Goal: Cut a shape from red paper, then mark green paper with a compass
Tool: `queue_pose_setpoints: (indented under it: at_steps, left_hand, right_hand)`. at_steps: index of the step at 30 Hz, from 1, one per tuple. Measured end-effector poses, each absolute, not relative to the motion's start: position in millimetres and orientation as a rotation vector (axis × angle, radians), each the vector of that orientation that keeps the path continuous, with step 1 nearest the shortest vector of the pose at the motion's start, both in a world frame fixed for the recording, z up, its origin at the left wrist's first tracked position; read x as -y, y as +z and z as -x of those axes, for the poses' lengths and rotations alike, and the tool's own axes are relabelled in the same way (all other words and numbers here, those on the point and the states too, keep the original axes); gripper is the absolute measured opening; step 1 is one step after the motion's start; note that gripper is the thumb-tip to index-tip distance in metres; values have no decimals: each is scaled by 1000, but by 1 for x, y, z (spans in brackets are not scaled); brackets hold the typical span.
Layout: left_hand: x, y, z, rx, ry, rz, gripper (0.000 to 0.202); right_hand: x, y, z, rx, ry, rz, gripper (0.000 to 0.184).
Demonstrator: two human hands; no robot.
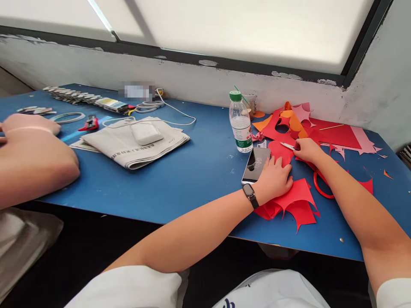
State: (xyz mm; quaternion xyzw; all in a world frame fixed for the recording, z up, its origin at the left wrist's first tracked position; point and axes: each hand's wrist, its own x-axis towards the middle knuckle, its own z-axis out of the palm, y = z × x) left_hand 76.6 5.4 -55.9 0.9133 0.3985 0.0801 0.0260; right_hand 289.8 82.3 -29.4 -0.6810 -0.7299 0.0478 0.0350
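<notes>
Left forearm comes in low and slanted across the near edge of the blue surface [199,184], black watch [248,191] on the wrist, and the left hand [274,182] lies palm down with its fingers a bit apart. It's flat over the red paper [280,150], right up against the phone [256,164], and isn't gripping anything I can make out. Right forearm angles in from the near right, wrist bent in, and the right hand [307,150] has its fingers pinched on a slim pale stick [287,146], pointy end to the left over that red paper. Can't tell if it's a pen or what.

The red paper sits between the two hands, matte and smooth, with a rounded far edge. Just nearer, partly under the left hand, there are red scraps [297,201] with curved bites and sharp spiky corners. A glossy red loop handle [322,188] pokes out by the right forearm.

Far side: a crinkly orange piece [293,124] on more red sheets, plus a clear plastic bottle [242,128] with a green cap behind the phone. Off left, a folded newspaper [170,145] with a rounded white box [147,132] on top, and another person's bare arm [35,158] beyond that.
</notes>
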Motion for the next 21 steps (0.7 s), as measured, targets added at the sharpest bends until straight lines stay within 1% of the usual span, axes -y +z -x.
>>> queue_pose_setpoints:
  at_steps: [1,3,6,9,16,21]
  left_hand:
    - [-5,-56,-77,-1227,241,-2820,51]
    - [-5,-55,-78,-1219,230,-2814,52]
    - [-4,-54,-79,-1225,213,-2812,53]
    - [-3,-51,-77,-1254,220,-2792,55]
    - [-12,-40,-66,-1296,103,-2753,59]
    - [-11,-38,-62,-1330,65,-2733,59]
  right_hand:
    - [-82,-30,-292,2217,124,2125,17]
    - [-82,-30,-297,2152,69,2196,18]
    - [-81,-30,-298,2065,-12,2276,27]
    - [-81,-32,-293,2081,-56,2251,34]
    - [-80,-29,-277,2384,36,2025,36]
    - [-82,-29,-277,2397,36,2079,42]
